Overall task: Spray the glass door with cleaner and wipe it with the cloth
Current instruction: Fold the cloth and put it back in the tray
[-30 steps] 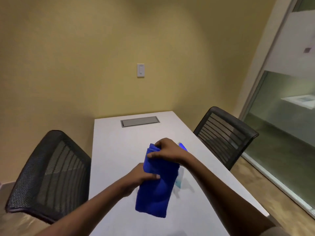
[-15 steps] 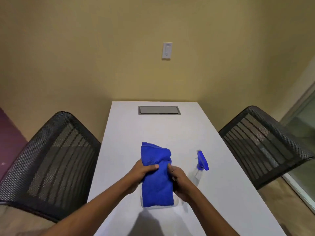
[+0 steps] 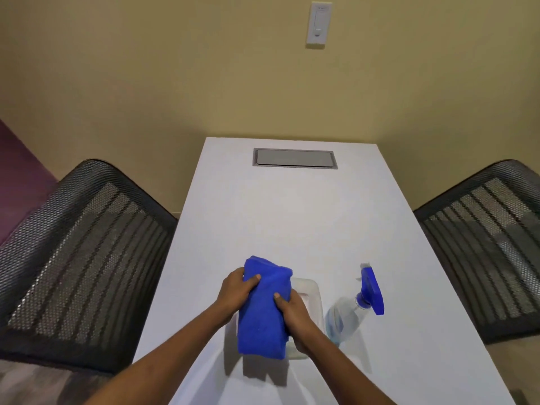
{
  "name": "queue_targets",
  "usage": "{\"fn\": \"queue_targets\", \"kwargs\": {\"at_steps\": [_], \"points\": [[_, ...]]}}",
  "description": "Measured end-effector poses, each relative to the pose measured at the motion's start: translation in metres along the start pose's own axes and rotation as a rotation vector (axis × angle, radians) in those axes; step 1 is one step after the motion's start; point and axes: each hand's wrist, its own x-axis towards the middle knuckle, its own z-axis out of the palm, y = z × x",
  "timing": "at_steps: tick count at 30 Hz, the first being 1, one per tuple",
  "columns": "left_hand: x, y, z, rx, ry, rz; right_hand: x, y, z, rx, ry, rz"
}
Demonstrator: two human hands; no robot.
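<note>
A folded blue cloth (image 3: 264, 314) is held between both hands just above a clear plastic container (image 3: 311, 293) on the white table (image 3: 292, 217). My left hand (image 3: 235, 290) grips the cloth's left edge near the top. My right hand (image 3: 293, 314) grips its right edge lower down. A clear spray bottle with a blue trigger head (image 3: 369, 290) stands on the table to the right of my hands, untouched. The glass door is out of view.
Two black mesh chairs flank the table, one at the left (image 3: 81, 252) and one at the right (image 3: 491, 247). A grey cable hatch (image 3: 295, 158) sits at the table's far end. A light switch (image 3: 318, 24) is on the yellow wall.
The view has swung left, away from the glass door, and now faces the table squarely. My hands brought the cloth down over the clear container, with the right hand shifting to its right edge.
</note>
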Motion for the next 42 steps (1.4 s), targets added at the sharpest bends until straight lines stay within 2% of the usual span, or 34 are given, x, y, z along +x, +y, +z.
{"fn": "queue_targets", "kwargs": {"at_steps": [2,6,9,15,17,21,24,28,30,34,35,39,42], "points": [[0.008,0.0,0.003,0.075,0.021,0.01,0.013,-0.001,-0.006,-0.016,-0.011,0.022],[0.019,-0.004,0.007,0.38,0.114,0.016,0.037,0.0,-0.012,-0.071,-0.047,0.076],[0.017,-0.015,0.015,0.495,0.111,0.026,0.048,0.024,-0.012,-0.123,-0.02,0.123],[0.009,-0.031,0.024,0.912,0.163,0.228,0.058,0.043,-0.001,-0.129,0.052,0.252],[0.01,-0.034,0.025,0.968,0.185,0.261,0.066,0.046,0.002,-0.135,0.061,0.29],[0.009,-0.045,0.026,1.101,0.136,0.307,0.087,0.068,0.006,-0.132,0.089,0.452],[0.01,-0.058,0.028,1.245,0.068,0.295,0.102,0.089,0.003,-0.168,0.064,0.494],[0.01,-0.063,0.032,1.352,0.041,0.308,0.091,0.074,0.006,-0.474,-0.005,0.405],[0.007,-0.062,0.034,1.371,0.063,0.358,0.074,0.058,0.011,-0.618,0.014,0.352],[-0.003,-0.058,0.035,1.328,0.098,0.453,0.047,0.041,0.017,-0.692,0.326,0.373],[-0.005,-0.06,0.036,1.306,0.098,0.47,0.043,0.04,0.019,-0.765,0.35,0.339],[-0.014,-0.068,0.033,1.242,0.033,0.48,0.034,0.044,0.027,-1.019,0.222,0.083],[-0.015,-0.076,0.032,1.282,-0.056,0.438,0.036,0.053,0.024,-1.109,0.0,0.094]]}}
